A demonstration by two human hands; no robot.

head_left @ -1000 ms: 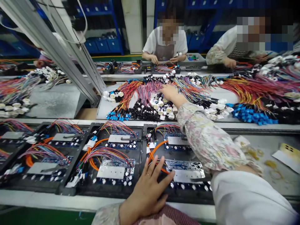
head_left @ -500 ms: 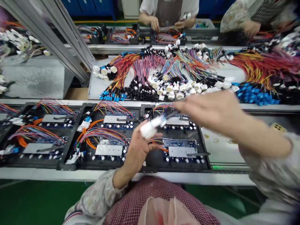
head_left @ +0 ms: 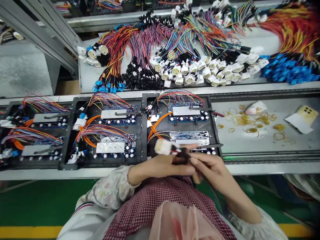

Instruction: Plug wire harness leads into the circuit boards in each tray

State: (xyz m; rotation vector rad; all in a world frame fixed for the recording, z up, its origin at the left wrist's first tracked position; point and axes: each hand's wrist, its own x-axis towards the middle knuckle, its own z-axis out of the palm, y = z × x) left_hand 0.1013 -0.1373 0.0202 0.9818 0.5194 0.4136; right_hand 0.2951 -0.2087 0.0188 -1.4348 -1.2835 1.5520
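A wire harness with a white connector (head_left: 163, 147) is held between my two hands in front of the apron. My left hand (head_left: 161, 166) is closed around its black-sleeved part (head_left: 183, 156), the connector jutting out to the left above my knuckles. My right hand (head_left: 212, 166) pinches the same dark section from the right. Some thin wires trail below the right hand. Just beyond my hands lies a black tray (head_left: 160, 140) with two blue circuit boards (head_left: 190, 115), each under a silver plate, plus orange cables (head_left: 158, 125).
More black trays (head_left: 85, 146) with boards and wires line the left. Across the rail lie bundles of white connectors (head_left: 190, 78), black plugs (head_left: 142, 76) and blue plugs (head_left: 287, 70). Rubber bands (head_left: 252, 121) and a phone-like yellow item (head_left: 306, 116) lie at right.
My right hand has come down from above the right side and joined my left at the harness. Both hands are now lower, nearer the apron. The view has tilted downward.
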